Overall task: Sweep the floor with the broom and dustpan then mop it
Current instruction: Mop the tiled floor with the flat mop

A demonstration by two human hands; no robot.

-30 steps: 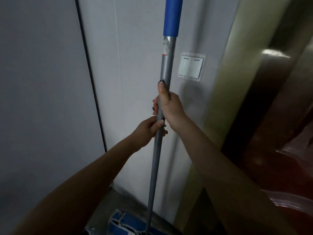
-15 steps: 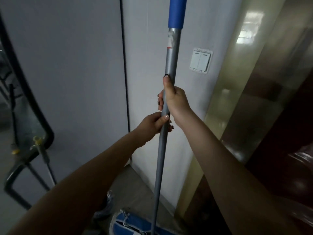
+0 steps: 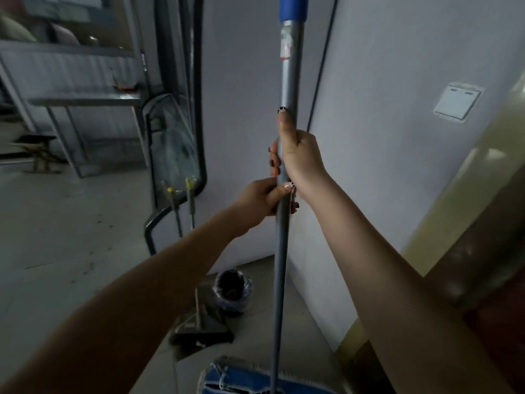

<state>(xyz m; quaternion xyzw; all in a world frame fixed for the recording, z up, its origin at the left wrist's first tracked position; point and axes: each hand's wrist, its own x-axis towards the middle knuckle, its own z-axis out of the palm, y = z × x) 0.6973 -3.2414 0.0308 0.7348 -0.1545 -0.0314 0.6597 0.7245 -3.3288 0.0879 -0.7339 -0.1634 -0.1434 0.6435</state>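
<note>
At the middle of the view stands the mop pole (image 3: 286, 81), nearly upright: a plain grey metal tube with a white and red label high on it and a blue sleeve (image 3: 292, 7) at the top edge of the frame. Down at the foot of the pole lies the mop head (image 3: 241, 382), flat on the floor (image 3: 56, 237), blue with pale fringed edges, only partly in frame.

The right hand (image 3: 301, 160) grips the pole about halfway up, fingers wrapped round it and the thumb laid straight up along the tube. Just below it on the pole, touching it, the left hand (image 3: 261, 200) holds the tube too, thumb across the front.

Left of the pole, low down, a dark dustpan (image 3: 204, 322) rests on the floor, and a small bin (image 3: 233, 291) with a dark liner stands just behind it. Further left of the pole, two thin handles (image 3: 173, 206) with yellow caps lean upright. Right of the pole, a white light switch (image 3: 457, 102) sits on the wall.
</note>
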